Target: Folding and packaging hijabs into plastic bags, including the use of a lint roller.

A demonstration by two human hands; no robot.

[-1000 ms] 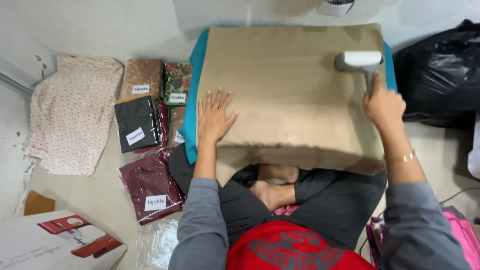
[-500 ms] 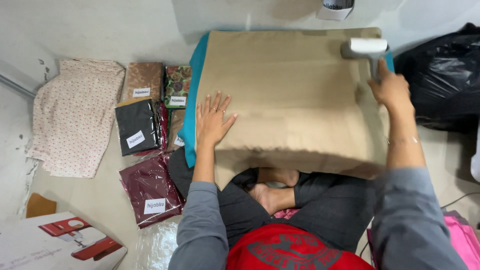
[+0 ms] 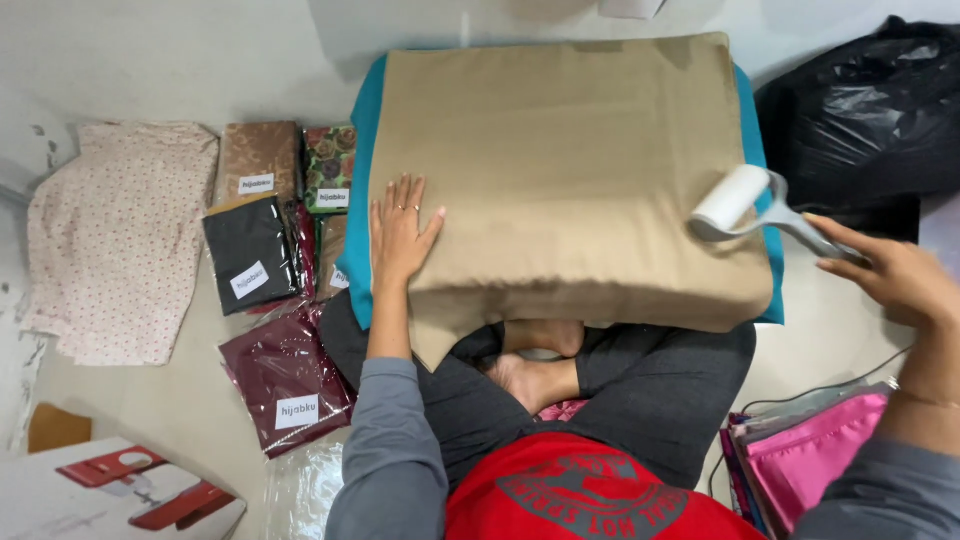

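A tan cloth point(image 3: 570, 170) lies spread over a teal cushion point(image 3: 358, 210) in front of my crossed legs. My left hand point(image 3: 400, 230) rests flat on the cloth's left side, fingers apart. My right hand point(image 3: 890, 275) grips the handle of a white lint roller point(image 3: 730, 203). The roller sits at the cloth's right edge, tilted, and I cannot tell whether it touches the cloth.
Several packaged folded fabrics point(image 3: 270, 250) and a maroon packet point(image 3: 290, 375) lie on the floor to the left, beside a floral cloth point(image 3: 110, 240). A black plastic bag point(image 3: 870, 110) sits at the right. Pink folded fabrics point(image 3: 810, 465) are by my right knee. A white and red box point(image 3: 110, 490) is bottom left.
My right hand has carried the lint roller from the cloth's far right corner down and toward me to the right edge. The left hand has stayed flat on the cloth.
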